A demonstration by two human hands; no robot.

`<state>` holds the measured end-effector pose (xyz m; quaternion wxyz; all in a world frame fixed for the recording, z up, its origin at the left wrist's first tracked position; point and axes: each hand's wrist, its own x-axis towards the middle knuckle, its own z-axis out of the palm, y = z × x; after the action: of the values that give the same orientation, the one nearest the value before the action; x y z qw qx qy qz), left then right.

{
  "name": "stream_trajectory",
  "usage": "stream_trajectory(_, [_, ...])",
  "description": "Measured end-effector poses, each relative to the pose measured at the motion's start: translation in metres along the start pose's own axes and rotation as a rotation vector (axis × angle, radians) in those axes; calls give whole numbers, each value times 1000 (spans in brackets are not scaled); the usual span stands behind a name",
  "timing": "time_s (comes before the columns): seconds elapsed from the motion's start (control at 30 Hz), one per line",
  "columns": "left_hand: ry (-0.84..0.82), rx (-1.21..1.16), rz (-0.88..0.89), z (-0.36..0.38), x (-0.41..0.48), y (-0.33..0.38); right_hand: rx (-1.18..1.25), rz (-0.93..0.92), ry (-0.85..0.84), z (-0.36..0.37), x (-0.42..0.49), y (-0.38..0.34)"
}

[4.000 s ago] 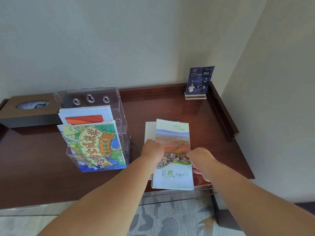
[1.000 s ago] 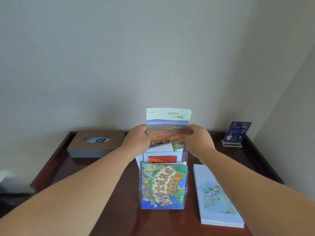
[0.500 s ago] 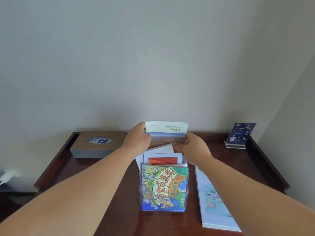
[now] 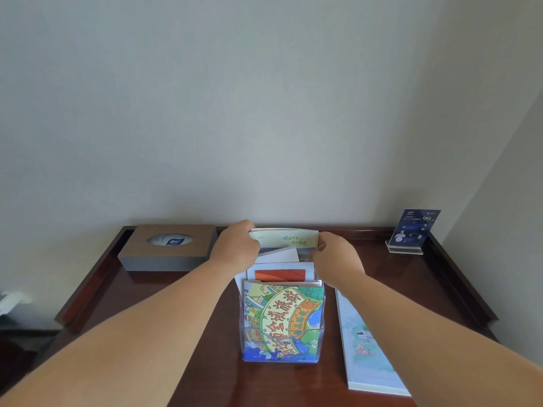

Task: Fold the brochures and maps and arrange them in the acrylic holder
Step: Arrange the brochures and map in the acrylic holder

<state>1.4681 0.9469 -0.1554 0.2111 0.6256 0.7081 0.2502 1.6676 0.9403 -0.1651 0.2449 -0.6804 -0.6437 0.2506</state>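
Green-titled brochure [image 4: 283, 238] held between left hand [image 4: 236, 247] and right hand [image 4: 335, 257] (rear of holder [image 4: 322, 342]).

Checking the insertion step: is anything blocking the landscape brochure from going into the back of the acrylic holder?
Nothing visible does. The left hand and right hand hold the landscape brochure at the back of the acrylic holder, behind a tilted white sheet; the slot below is hidden.

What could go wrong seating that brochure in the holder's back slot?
1. The landscape brochure, gripped by the left hand and right hand, may snag the tilted white sheet in front of it.
2. Neither hand steadies the acrylic holder; pushing down could tip or slide it.
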Motion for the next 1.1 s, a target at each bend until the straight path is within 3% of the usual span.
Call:
stream_trajectory(0.4, [-39,46,23,-6,2,5,-48,-12,20,-4,2,0])
stream_trajectory(0.87, [66,67,4,-18,-9,-3,5,41,88,-3,-8,1])
stream_trajectory(1.1, [-38,188,-64,-21,-31,-15,-71,1,-55,4,-24,-3])
